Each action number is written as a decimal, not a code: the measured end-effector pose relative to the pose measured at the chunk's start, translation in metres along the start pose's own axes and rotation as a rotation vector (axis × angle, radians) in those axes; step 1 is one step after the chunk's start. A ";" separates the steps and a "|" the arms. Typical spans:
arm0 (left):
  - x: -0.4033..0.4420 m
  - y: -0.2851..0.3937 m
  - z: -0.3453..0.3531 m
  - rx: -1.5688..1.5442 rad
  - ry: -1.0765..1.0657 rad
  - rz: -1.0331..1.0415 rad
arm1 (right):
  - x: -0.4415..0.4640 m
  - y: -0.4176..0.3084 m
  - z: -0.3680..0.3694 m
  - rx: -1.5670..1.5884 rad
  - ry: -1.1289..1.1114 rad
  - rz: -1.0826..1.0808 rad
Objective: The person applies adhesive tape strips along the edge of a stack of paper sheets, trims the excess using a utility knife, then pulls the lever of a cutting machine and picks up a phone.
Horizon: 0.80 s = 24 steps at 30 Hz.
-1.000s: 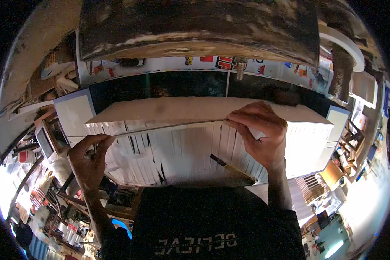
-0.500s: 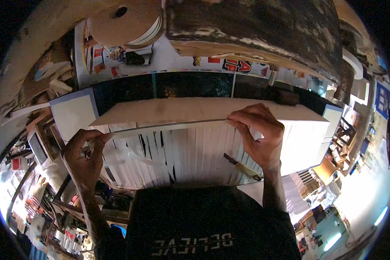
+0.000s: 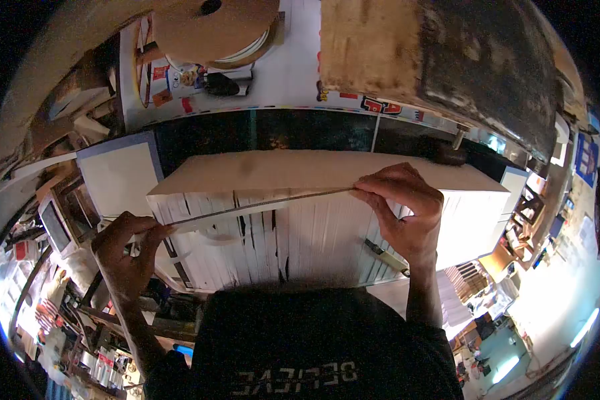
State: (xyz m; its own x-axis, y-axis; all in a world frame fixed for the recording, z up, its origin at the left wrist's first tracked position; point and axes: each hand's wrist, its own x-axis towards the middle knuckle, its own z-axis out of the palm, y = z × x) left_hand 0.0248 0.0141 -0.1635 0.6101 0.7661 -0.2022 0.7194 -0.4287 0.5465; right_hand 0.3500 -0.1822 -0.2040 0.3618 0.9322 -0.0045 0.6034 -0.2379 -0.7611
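Strip [image 3: 267,203], thin and dark-edged, is running nearly straight over a ribbed white surface [image 3: 327,230].
The left hand [image 3: 128,257], nearly closed, is pinching one end between thumb and fingertips; the strip is slanting up to the right hand [image 3: 408,217], likewise pinching its other end; a slim knife-like tool [image 3: 387,257] is lying just below that hand.

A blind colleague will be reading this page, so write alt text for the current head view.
A person's left hand and right hand pinch a thin, pale strip that runs between them, above a white, dark-streaked surface. A slim cutter-like tool lies on that surface; a large cardboard spool sits farther back.
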 end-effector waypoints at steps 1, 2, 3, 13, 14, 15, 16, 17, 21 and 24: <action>-0.002 -0.007 -0.005 0.003 0.001 -0.002 | 0.002 -0.001 0.001 0.000 -0.012 -0.008; -0.004 -0.014 -0.009 0.004 0.009 -0.030 | 0.004 -0.003 0.003 0.000 -0.026 -0.015; -0.006 -0.022 -0.014 0.003 0.018 -0.058 | 0.005 -0.004 0.005 0.001 -0.028 -0.015; -0.013 -0.068 -0.024 -0.016 0.116 -0.124 | 0.016 -0.014 0.019 0.032 -0.068 -0.014; -0.012 -0.070 -0.025 -0.012 0.133 -0.165 | 0.017 -0.017 0.021 0.038 -0.061 -0.026; -0.011 -0.071 -0.025 -0.013 0.130 -0.165 | 0.018 -0.020 0.022 0.037 -0.062 -0.023; -0.009 -0.071 -0.025 -0.022 0.159 -0.155 | 0.020 -0.023 0.023 0.033 -0.073 -0.025; -0.008 -0.070 -0.025 -0.032 0.189 -0.146 | 0.021 -0.025 0.024 0.029 -0.084 -0.027; -0.006 -0.075 -0.026 -0.030 0.198 -0.115 | 0.021 -0.027 0.029 -0.003 -0.064 -0.029; -0.007 -0.077 -0.029 -0.062 0.180 -0.151 | 0.020 -0.027 0.030 0.018 -0.037 0.007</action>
State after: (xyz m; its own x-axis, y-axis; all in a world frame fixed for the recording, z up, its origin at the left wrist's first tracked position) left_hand -0.0449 0.0555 -0.1810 0.4244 0.8945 -0.1404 0.7730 -0.2771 0.5707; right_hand 0.3191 -0.1493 -0.2026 0.3395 0.9400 -0.0338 0.5878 -0.2401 -0.7726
